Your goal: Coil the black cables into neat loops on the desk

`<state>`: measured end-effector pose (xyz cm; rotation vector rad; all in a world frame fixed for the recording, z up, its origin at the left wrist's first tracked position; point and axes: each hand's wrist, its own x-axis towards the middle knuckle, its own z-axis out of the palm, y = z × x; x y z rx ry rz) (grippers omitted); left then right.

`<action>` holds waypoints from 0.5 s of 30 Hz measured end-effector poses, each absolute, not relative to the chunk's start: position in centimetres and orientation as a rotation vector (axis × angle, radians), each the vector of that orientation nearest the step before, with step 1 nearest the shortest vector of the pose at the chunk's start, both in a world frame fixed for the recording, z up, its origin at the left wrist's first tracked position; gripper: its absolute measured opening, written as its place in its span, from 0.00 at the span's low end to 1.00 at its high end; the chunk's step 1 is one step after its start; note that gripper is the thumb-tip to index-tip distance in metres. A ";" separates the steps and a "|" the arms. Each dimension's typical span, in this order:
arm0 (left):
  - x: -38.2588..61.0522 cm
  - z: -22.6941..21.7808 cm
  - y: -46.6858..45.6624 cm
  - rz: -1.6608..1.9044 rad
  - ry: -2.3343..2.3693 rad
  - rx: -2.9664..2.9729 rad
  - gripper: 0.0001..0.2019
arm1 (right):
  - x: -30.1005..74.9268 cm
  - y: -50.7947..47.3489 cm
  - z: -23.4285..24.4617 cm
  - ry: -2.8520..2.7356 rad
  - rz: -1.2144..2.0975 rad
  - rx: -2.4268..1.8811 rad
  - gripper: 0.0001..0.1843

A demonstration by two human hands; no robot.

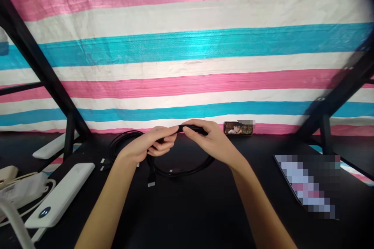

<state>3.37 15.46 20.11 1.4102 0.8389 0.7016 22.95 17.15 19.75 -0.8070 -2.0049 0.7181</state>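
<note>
A looped black cable is held up between my hands over the black table. My left hand is closed around one side of the loop, thumb and forefinger pinching it. Opposite it, my right hand grips the cable too, its thumb and fingers pressed on the top of the loop. A flat plug with a pale metal end hangs below my left hand. Behind my left wrist lies another coiled black cable, with light connector ends by its left side. My palms hide part of the held cable.
A phone showing a picture leans at the table's back edge. To the right lies a blurred-out tablet-like device. A long white device and a white adapter with cords sit left. Black frame bars stand before a striped sheet.
</note>
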 end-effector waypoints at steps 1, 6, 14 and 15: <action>3.3 20.2 15.5 0.722 0.876 1.410 0.23 | 22.9 17.2 19.7 -2.013 0.734 -0.785 0.14; 3.2 20.4 15.5 0.908 1.003 1.465 0.27 | 22.5 17.4 19.5 -1.945 0.773 -0.787 0.16; 3.8 20.2 15.3 1.104 0.994 1.579 0.26 | 23.0 17.7 19.9 -1.738 0.968 -0.799 0.16; 4.0 20.3 15.1 1.125 1.004 1.618 0.24 | 23.3 17.8 20.0 -1.708 0.971 -0.810 0.16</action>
